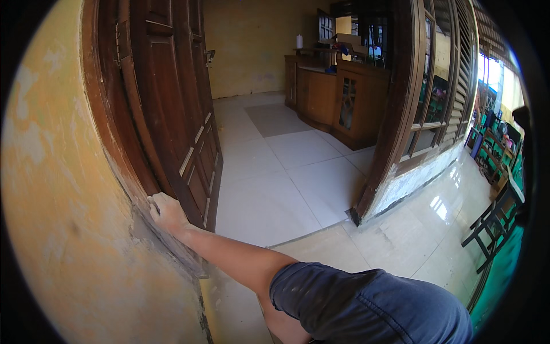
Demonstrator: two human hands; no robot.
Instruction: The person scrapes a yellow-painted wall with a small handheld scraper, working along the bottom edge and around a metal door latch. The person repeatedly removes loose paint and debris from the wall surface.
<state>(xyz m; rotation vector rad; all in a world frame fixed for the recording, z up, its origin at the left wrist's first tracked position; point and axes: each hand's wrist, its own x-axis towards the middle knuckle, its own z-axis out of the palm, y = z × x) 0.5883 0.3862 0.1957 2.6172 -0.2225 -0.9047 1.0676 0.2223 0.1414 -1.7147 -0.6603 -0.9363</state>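
My right hand (167, 214), dusty and pale, is at the end of an arm stretched out to the left. Its fingers are curled against the lower part of a brown wooden door frame (124, 142). A small pale bit shows at the fingertips; whether they grip something is hidden. Around the hand the frame's wood looks worn and greyish, while higher up it stays dark brown. Just beyond stands a panelled wooden door (172, 107), swung inward on its hinge (117, 43). My left hand is out of view.
A yellow plastered wall (73, 185) with pale patches borders the frame. White floor tiles (258, 193) lead inside to a wooden cabinet (318, 96) with things on top. Right of the doorway are a wooden window frame (423, 86), a dark stool (494, 228) and a cluttered rack (494, 150).
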